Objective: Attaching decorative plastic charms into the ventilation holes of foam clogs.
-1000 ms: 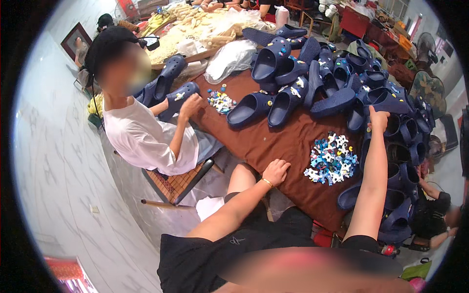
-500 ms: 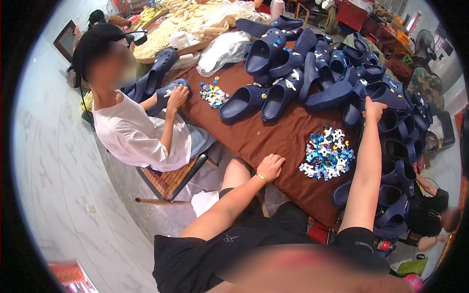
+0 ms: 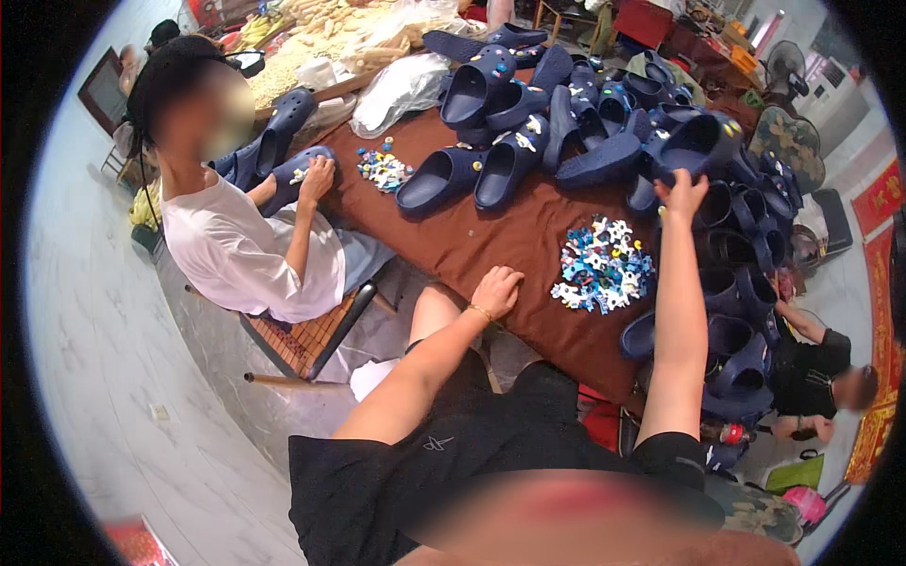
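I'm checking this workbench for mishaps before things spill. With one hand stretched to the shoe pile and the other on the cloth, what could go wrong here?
1. The right hand reaches into the heaped navy clogs; tugging one might topple others off the table.
2. That forearm passes over the pile of small blue and white charms, which it could scatter.
3. The left hand rests on the brown cloth near the table edge; dragging it could shift everything.

Black short-sleeved shirt, small pale chest mark; thin gold bracelet (image 3: 480,312) on left wrist; forearms bare.
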Demonstrator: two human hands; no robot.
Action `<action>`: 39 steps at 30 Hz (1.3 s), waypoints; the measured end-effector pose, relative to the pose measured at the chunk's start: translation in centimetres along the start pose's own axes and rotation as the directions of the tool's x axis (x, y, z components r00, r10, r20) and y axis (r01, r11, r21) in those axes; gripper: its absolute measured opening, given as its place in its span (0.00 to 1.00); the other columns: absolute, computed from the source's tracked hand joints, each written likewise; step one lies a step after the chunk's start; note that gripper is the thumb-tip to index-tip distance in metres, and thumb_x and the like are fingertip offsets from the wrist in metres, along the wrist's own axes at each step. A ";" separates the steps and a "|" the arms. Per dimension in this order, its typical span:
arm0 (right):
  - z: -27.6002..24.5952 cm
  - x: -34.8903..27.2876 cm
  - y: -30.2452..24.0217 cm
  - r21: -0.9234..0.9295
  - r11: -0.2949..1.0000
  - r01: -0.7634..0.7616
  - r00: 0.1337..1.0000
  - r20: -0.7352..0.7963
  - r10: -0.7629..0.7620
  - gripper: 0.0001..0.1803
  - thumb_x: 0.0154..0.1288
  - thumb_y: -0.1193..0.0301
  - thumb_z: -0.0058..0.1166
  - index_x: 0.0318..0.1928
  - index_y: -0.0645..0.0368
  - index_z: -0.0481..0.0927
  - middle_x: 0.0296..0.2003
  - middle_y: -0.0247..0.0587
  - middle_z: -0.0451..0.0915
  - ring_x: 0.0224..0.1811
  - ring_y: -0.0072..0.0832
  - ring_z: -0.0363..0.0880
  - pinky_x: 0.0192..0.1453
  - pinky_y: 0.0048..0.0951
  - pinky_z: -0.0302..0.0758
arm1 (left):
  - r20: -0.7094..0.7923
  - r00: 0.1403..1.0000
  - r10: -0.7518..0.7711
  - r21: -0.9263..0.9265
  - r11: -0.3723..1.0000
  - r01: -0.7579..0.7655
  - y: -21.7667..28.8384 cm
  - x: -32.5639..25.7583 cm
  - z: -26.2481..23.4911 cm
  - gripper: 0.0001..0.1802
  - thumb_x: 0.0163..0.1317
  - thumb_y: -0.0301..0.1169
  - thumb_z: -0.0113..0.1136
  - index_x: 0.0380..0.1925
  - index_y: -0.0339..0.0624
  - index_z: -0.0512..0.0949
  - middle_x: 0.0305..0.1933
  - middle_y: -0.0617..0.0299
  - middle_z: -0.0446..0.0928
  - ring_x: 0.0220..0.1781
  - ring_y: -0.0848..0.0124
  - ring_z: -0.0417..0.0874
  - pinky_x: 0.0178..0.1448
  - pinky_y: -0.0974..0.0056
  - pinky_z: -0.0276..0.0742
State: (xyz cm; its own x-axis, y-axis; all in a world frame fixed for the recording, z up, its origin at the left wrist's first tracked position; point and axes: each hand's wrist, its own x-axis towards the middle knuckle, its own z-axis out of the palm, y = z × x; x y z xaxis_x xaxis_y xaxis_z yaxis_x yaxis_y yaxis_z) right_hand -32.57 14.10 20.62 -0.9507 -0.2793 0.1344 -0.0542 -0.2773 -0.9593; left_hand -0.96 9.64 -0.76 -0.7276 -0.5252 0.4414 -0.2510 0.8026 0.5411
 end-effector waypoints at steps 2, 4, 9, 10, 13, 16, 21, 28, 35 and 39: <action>-0.7 -3.5 1.4 -0.028 0.997 0.067 0.974 0.217 -0.059 0.35 0.47 0.73 0.48 0.58 0.60 0.50 0.43 0.45 0.68 0.35 0.31 0.73 0.26 0.27 0.74 | -0.033 0.999 -0.007 -0.129 0.992 0.003 0.0 0.3 -0.6 0.15 0.48 0.28 0.52 0.39 0.40 0.71 0.40 0.54 0.70 0.42 0.58 0.70 0.49 0.62 0.67; -2.5 -8.0 3.3 -0.044 0.998 -0.051 0.931 0.358 0.063 0.34 0.48 0.74 0.48 0.57 0.61 0.51 0.45 0.44 0.67 0.42 0.31 0.70 0.39 0.29 0.71 | -0.087 0.983 -0.165 -0.304 0.944 0.131 0.1 0.5 -1.4 0.17 0.52 0.31 0.52 0.42 0.38 0.70 0.44 0.52 0.70 0.45 0.59 0.71 0.50 0.63 0.67; -4.3 -21.6 10.7 -0.095 0.969 -0.230 0.820 0.517 0.246 0.39 0.48 0.74 0.44 0.61 0.55 0.43 0.42 0.47 0.69 0.33 0.34 0.75 0.30 0.30 0.77 | -0.159 0.927 -0.340 -0.477 0.848 0.229 0.1 1.0 -3.8 0.25 0.54 0.36 0.53 0.51 0.38 0.64 0.48 0.54 0.69 0.48 0.65 0.71 0.51 0.64 0.66; -4.5 -23.5 11.4 -0.134 0.939 -0.317 0.762 0.553 0.336 0.39 0.49 0.74 0.44 0.62 0.55 0.43 0.41 0.48 0.69 0.33 0.34 0.75 0.30 0.30 0.77 | -0.068 0.922 -0.382 -0.502 0.812 0.300 0.1 0.9 -3.9 0.27 0.53 0.36 0.54 0.52 0.39 0.62 0.49 0.52 0.67 0.50 0.63 0.70 0.53 0.63 0.65; -5.5 -27.7 12.2 -0.344 0.754 -0.559 0.495 0.591 0.637 0.35 0.56 0.70 0.46 0.61 0.59 0.44 0.41 0.48 0.71 0.28 0.31 0.77 0.27 0.26 0.76 | 0.008 0.912 -0.410 -0.499 0.789 0.359 0.2 0.2 -3.9 0.29 0.50 0.32 0.55 0.53 0.38 0.59 0.51 0.47 0.65 0.53 0.57 0.67 0.57 0.62 0.62; -6.2 -27.9 12.2 -0.641 0.591 -0.490 0.317 0.500 0.806 0.29 0.56 0.67 0.48 0.57 0.63 0.57 0.38 0.46 0.74 0.25 0.27 0.77 0.24 0.23 0.74 | -0.038 0.970 -0.238 -0.099 0.967 0.234 0.0 -0.6 -3.6 0.29 0.46 0.23 0.52 0.52 0.37 0.60 0.49 0.46 0.65 0.53 0.53 0.65 0.57 0.60 0.62; -9.1 -23.2 13.6 -0.611 0.760 -0.220 0.572 0.551 0.608 0.18 0.53 0.69 0.50 0.44 0.65 0.71 0.28 0.42 0.77 0.22 0.23 0.75 0.24 0.23 0.72 | -0.030 0.989 -0.146 -0.021 0.989 0.145 -0.5 -1.0 -4.1 0.30 0.41 0.14 0.42 0.51 0.38 0.62 0.49 0.45 0.66 0.52 0.52 0.66 0.55 0.58 0.63; -12.2 -16.4 15.3 -0.733 0.610 0.301 0.867 0.476 0.145 0.12 0.49 0.69 0.48 0.35 0.58 0.77 0.32 0.46 0.78 0.36 0.38 0.76 0.41 0.33 0.71 | -0.171 0.982 0.081 -0.006 0.997 -0.083 2.5 -1.8 -4.4 0.17 0.46 0.19 0.49 0.39 0.41 0.72 0.41 0.52 0.71 0.44 0.56 0.71 0.48 0.59 0.68; -8.9 -15.6 16.0 -0.815 0.396 0.424 0.842 0.516 0.161 0.10 0.49 0.69 0.48 0.32 0.54 0.79 0.31 0.46 0.76 0.35 0.41 0.75 0.40 0.38 0.71 | 0.076 0.980 -0.183 -0.080 0.979 0.189 1.4 1.3 -0.5 0.10 0.49 0.24 0.46 0.33 0.35 0.72 0.36 0.45 0.72 0.42 0.50 0.72 0.44 0.55 0.68; -7.4 -17.2 16.4 -0.672 0.333 0.661 0.699 0.713 0.052 0.07 0.48 0.68 0.50 0.28 0.55 0.78 0.28 0.50 0.74 0.34 0.44 0.73 0.39 0.40 0.70 | 0.283 0.937 -0.206 0.058 0.979 0.197 -0.6 2.3 1.6 0.11 0.47 0.29 0.47 0.25 0.31 0.73 0.30 0.40 0.73 0.34 0.47 0.74 0.40 0.52 0.69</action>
State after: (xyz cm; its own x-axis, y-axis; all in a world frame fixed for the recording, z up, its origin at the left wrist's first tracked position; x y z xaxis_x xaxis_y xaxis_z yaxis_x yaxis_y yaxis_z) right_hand -19.41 21.20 0.76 -0.4499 -0.8652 0.2214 -0.8518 0.3413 -0.3974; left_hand -3.48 8.43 -1.16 -0.8104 -0.5773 0.0998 -0.4266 0.6982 0.5750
